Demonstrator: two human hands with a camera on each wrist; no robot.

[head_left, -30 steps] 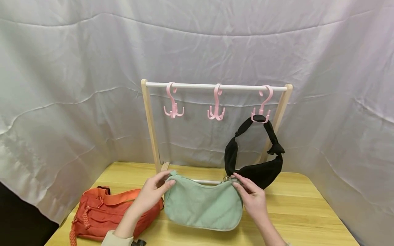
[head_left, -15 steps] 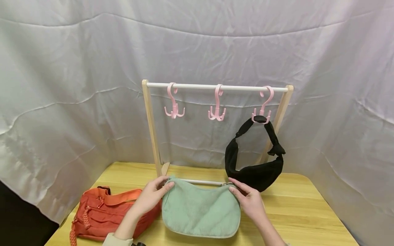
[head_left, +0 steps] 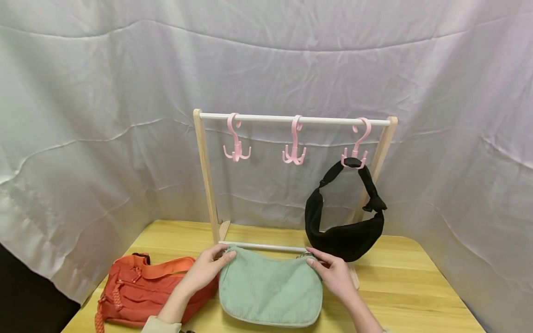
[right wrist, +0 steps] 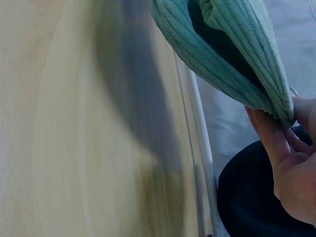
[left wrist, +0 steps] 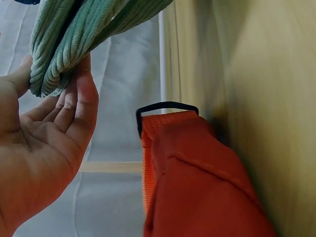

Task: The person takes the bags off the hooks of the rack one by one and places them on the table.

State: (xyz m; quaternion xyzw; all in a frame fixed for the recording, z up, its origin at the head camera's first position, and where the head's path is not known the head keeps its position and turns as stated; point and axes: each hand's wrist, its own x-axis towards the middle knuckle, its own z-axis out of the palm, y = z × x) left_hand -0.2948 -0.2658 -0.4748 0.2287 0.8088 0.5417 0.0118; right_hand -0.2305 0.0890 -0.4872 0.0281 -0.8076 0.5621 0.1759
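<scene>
A mint-green corduroy handbag [head_left: 270, 289] is held upright at the front middle of the table in the head view. Its top left corner is pinched between thumb and fingers of my left hand [head_left: 208, 268]. My right hand [head_left: 335, 273] pinches the top right corner, close to a metal ring. In the left wrist view the ribbed green bag [left wrist: 74, 44] hangs from the fingertips. From the right wrist, a dark fold shows along the side of the green bag [right wrist: 222, 54], which casts a shadow on the tabletop. The bag's strap is hidden.
A red-orange bag [head_left: 145, 289] lies beside my left forearm. Behind stands a rack with a white rail [head_left: 266, 119] and three pink hooks, one the middle hook [head_left: 294, 148]. A black bag [head_left: 350, 238] hangs from the right hook, just beyond my right hand.
Both hands have lowered the green bag and drawn it slightly left and towards me, keeping their grip on its corners. The red-orange and black bags stay where they were.
</scene>
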